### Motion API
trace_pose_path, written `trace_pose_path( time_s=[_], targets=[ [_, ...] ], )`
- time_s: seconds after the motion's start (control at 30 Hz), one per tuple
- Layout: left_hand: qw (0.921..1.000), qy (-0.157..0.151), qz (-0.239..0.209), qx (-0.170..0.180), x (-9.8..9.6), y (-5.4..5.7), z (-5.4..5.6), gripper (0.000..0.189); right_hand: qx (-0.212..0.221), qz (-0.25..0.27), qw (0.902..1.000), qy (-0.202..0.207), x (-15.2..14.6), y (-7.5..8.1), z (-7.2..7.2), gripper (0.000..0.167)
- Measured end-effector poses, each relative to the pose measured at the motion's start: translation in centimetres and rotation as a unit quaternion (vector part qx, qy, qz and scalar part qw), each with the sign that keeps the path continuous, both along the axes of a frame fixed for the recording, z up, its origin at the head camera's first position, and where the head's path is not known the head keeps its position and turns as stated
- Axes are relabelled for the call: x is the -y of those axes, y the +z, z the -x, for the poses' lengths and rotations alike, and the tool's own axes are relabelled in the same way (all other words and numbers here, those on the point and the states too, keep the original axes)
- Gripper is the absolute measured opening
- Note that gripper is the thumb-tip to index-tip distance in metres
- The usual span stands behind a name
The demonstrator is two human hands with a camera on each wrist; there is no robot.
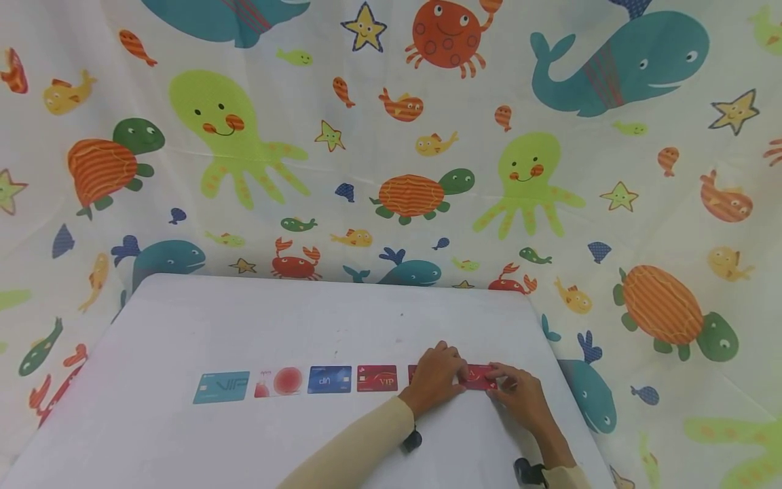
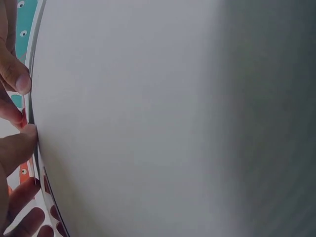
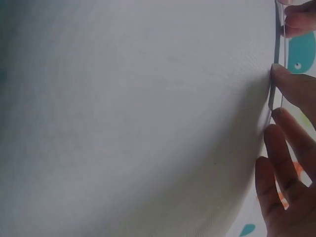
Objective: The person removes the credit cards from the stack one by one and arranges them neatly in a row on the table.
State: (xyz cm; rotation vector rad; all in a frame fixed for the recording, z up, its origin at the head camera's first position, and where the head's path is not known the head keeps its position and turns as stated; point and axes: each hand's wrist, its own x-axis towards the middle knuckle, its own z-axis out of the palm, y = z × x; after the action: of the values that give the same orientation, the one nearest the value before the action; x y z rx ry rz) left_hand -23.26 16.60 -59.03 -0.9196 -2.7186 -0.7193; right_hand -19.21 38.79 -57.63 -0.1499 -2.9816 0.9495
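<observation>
On the white table, a red card [image 1: 478, 377] lies at the right end of a row of cards. My left hand [image 1: 435, 380] pinches its left end between thumb and fingers. At the opposite end, my right hand [image 1: 522, 401] holds the card by its edges with thumb and forefinger. Another red card [image 1: 412, 371] is mostly hidden behind the left hand. Further left lie a red VIP card [image 1: 377, 378], a blue card [image 1: 330, 379], a white card with a red circle [image 1: 279, 382] and a teal VIP card [image 1: 222, 387]. Both wrist views show the fingers [image 2: 17, 148] edge-on at the tabletop.
The white tabletop [image 1: 244, 326] spreads around the cards, its right edge close to the right forearm. Behind it hangs a cloth [image 1: 379, 149] printed with sea animals. A dark wrist device [image 1: 529, 471] sits at the right wrist, another [image 1: 413, 440] at the left.
</observation>
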Motion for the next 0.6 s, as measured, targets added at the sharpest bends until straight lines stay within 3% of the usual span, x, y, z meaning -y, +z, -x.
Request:
trace_pose_path(
  time_s=[0.6],
  targets=[
    [1.0,0.002,-0.001,-0.001,0.21,-0.05,-0.32,0.022,0.018,-0.023,0.9995,-0.014,0.64,0.27,-0.14,0.03]
  ],
)
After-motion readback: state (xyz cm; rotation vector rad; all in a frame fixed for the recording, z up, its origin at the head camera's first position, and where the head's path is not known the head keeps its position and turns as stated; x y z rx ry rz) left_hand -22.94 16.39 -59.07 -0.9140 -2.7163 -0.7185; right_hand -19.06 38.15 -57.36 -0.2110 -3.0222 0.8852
